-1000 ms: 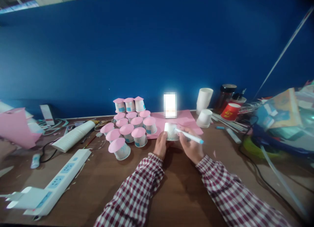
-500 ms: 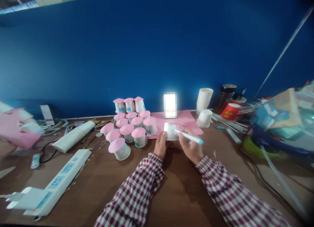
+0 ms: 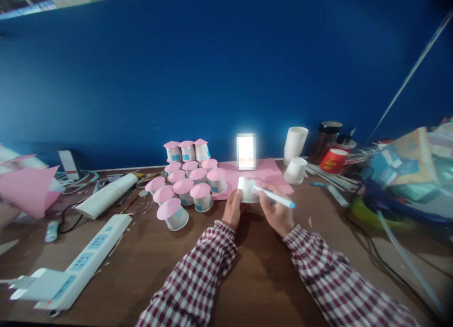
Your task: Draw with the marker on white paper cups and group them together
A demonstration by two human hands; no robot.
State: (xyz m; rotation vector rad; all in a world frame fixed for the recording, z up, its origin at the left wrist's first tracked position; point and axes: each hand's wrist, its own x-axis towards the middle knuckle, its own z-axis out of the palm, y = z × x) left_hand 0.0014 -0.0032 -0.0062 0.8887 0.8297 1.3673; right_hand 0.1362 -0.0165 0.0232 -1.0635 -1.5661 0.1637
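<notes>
My left hand (image 3: 232, 210) grips a white paper cup (image 3: 248, 189) turned upside down, its fingers around the cup's left side and underneath. Faint bluish marks show on the cup's wall. In my right hand (image 3: 278, 213) is a white marker pen (image 3: 275, 196) with a light blue end, its tip against the right part of the cup. Sheets of pink paper (image 3: 274, 173) lie behind the cup. To the left stand several upturned cups with pink cone tops (image 3: 200, 191), some with blue patches on their walls.
White cups (image 3: 296, 170) and a cup stack (image 3: 295, 145) stand at the back right, beside a red cup (image 3: 333, 161) and a dark jar (image 3: 327, 133). A power strip (image 3: 88, 258) and a lying cup stack (image 3: 108, 195) are left. Bags (image 3: 403, 169) crowd the right.
My hands, the cup and the marker are nearly where they were. At the far left, the pink paper has shifted and a blurred hand there is no longer plainly visible.
</notes>
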